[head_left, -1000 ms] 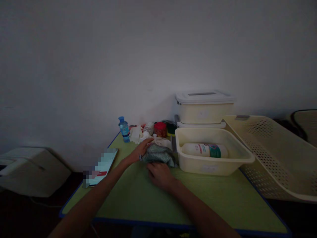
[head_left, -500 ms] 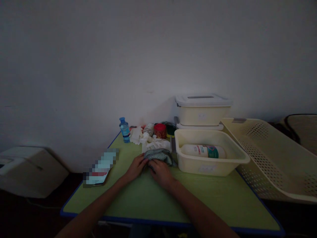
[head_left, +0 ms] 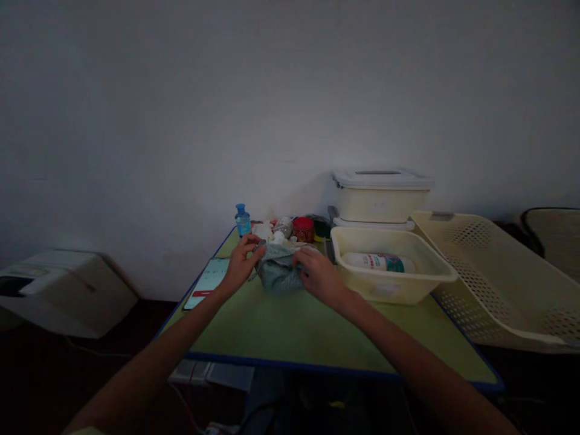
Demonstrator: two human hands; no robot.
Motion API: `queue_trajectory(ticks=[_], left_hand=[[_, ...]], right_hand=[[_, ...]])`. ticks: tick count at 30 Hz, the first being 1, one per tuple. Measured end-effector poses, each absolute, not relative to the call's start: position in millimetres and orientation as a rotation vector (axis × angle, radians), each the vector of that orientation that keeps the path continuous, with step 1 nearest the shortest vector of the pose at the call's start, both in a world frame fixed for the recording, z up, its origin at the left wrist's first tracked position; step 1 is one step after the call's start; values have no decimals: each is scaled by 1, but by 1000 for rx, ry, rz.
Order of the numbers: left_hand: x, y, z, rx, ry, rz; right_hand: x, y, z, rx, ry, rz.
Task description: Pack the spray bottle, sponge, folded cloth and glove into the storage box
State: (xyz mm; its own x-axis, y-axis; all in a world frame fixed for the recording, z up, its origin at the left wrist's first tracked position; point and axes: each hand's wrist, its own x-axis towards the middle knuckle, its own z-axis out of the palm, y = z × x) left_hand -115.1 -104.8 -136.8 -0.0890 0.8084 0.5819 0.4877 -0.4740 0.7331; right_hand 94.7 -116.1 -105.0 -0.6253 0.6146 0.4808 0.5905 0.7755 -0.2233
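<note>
A grey-green textured cloth (head_left: pixel 280 275) hangs in loose folds between my two hands, above the green tabletop (head_left: pixel 290 329). My left hand (head_left: pixel 243 260) pinches its upper left corner between thumb and fingers. On the other side, my right hand (head_left: pixel 318 272) is closed on the cloth's right edge. Behind the cloth lie a red-lidded jar (head_left: pixel 303 229), a clear bottle lying tilted (head_left: pixel 283 226) and some white items partly hidden by it. A phone (head_left: pixel 209 279) with a lit screen rests left of my left hand.
A blue bottle (head_left: pixel 243 220) stands at the table's back left. To the right, a cream bin (head_left: pixel 394 287) holds a white bottle (head_left: pixel 378 262) on its side. Behind it is a lidded box (head_left: pixel 383 202). A large perforated basket (head_left: pixel 493 290) stands beyond the table's right edge.
Both hands have lifted the bunched cloth off the table and moved apart, spreading it between them. The view has shifted slightly, so the scene sits a little differently.
</note>
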Motion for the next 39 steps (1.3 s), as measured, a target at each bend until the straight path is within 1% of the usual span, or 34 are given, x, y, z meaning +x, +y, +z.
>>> queue_trajectory(ticks=[3,5,9,15,18,20,26,30,34,39], left_hand=[[-118,-110,-107,1975,1246,1537],[-117,-113,-91,1957,1212,1497],[-117,-118,-64,1924,1287,1466],[-114,-114,-35,1877,1178,1462],[-103,-112,-30,1783,1104,1563],[-95,-111,-28,1754,1062,1545],[-95,-115,-22,2049,1012,1163],[-110,-114,-22,2164,1107,1099],[-126,-112,-30,2133,1207,1176],[-126,-116,-39,2214,1202,1030]], right_hand=[[100,-111,-72,-879,-2409,23],[102,-107,-56,-877,-2393,-43],[105,-104,-33,-926,-2322,-241],[107,-108,-5,-1141,-2400,-426],[101,-108,2,-1299,-2376,-510],[97,-107,3,-1344,-2373,-557],[100,-102,4,-1366,-2384,-619],[117,-97,5,-1446,-2379,-624],[133,-90,3,-1524,-2344,-524],[134,-87,1,-1446,-2345,-288]])
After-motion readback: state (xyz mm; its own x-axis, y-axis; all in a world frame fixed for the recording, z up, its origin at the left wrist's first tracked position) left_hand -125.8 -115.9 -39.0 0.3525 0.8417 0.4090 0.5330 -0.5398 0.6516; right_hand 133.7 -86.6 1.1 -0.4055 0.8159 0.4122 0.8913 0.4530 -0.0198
